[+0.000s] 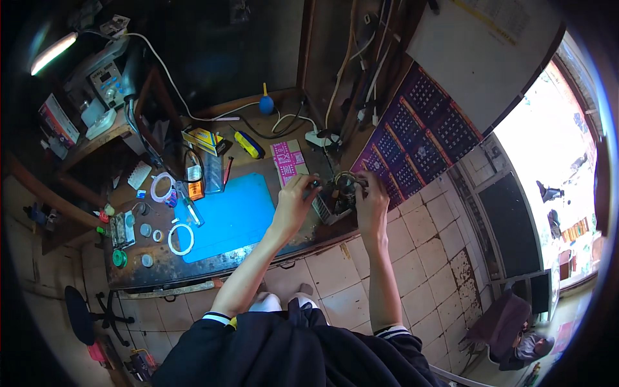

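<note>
Work looks mid-way to me: the small dark round part [345,184] sits at the right end of the workbench [213,264], past the blue mat [229,216], not yet set down. I have both forearms stretched forward, left hand [295,200] and right hand [371,203] pinching it from either side, fingers curled; how tightly, I cannot tell.

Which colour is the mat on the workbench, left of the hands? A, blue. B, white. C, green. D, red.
A: the mat lying flat on the workbench is plainly blue, just left of the left hand.
</note>
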Demonstrator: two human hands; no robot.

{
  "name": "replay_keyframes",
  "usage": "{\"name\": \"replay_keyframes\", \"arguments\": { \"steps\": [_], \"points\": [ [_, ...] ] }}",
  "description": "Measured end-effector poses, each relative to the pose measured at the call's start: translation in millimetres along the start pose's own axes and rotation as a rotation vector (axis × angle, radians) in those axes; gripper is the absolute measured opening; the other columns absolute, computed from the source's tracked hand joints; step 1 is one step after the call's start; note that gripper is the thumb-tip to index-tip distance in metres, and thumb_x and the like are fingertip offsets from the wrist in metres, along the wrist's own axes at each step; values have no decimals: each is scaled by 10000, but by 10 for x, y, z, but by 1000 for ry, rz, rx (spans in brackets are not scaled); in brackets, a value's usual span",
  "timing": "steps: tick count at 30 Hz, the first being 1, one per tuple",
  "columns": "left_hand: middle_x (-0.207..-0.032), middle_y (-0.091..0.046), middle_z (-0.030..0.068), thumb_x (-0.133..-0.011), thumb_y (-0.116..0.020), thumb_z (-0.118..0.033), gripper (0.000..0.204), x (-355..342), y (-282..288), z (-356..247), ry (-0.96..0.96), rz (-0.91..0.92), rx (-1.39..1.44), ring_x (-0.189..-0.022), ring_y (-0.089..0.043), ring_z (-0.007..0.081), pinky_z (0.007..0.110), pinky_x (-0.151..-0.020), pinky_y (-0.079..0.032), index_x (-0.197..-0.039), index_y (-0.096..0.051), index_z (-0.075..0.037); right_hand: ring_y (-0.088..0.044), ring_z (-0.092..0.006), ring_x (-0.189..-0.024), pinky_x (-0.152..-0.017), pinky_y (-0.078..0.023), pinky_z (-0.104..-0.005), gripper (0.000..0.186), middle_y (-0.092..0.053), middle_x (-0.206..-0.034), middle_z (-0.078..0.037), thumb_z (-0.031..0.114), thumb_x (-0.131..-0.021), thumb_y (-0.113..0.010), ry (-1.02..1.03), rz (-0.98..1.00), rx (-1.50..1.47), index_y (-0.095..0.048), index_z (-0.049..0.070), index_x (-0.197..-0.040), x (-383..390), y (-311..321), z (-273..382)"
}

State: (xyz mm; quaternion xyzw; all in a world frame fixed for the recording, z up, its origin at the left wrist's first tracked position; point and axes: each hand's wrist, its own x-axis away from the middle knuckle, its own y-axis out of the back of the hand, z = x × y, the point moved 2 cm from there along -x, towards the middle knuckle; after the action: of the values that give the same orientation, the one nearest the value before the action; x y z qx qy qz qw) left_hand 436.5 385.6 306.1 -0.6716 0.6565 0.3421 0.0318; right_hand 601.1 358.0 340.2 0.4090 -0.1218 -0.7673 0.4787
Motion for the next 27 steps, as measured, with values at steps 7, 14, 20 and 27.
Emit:
{"name": "replay_keyframes", "arguments": {
  "steps": [7, 14, 20, 27],
  "points": [
    [-878, -593, 114, -752, -643, -17, 219, 15, -102, 79, -67, 48, -53, -773, -618, 269, 363, -642, -484, -968, -611, -34, -617, -298, -791, -678, -480, -356, 186, -609, -870, -173, -37, -793, -548, 6, 16, -39, -555, 10, -973, -25, 42, 45],
    [-901, -544, 108, -751, -637, -7, 220, 65, -142, -62, -14, 18, -52, -764, -608, 276, 386, -638, -477, -968, -604, -29, -586, -335, -791, -677, -440, -385, 130, -592, -844, -194, -22, -811, -516, -86, 105, -61, -564, 0, -930, -49, -28, -79],
    [-900, -552, 111, -743, -631, 16, 209, 110, -217, 80, -42, 72, -23, -766, -617, 257, 367, -640, -488, -945, -602, -27, -567, -340, -805, -684, -432, -385, 143, -572, -869, -184, -32, -808, -497, 90, 224, -72, -573, 4, -925, -81, 35, -115],
    [-862, -567, 111, -744, -626, 18, 202, 162, -238, 75, 4, 74, -52, -776, -622, 247, 346, -648, -491, -939, -608, -30, -543, -345, -938, -765, -434, -382, 229, -570, -964, -182, -51, -780, -439, 238, 423, -18, -562, 0, -967, -117, 32, -90]
  ]
}}
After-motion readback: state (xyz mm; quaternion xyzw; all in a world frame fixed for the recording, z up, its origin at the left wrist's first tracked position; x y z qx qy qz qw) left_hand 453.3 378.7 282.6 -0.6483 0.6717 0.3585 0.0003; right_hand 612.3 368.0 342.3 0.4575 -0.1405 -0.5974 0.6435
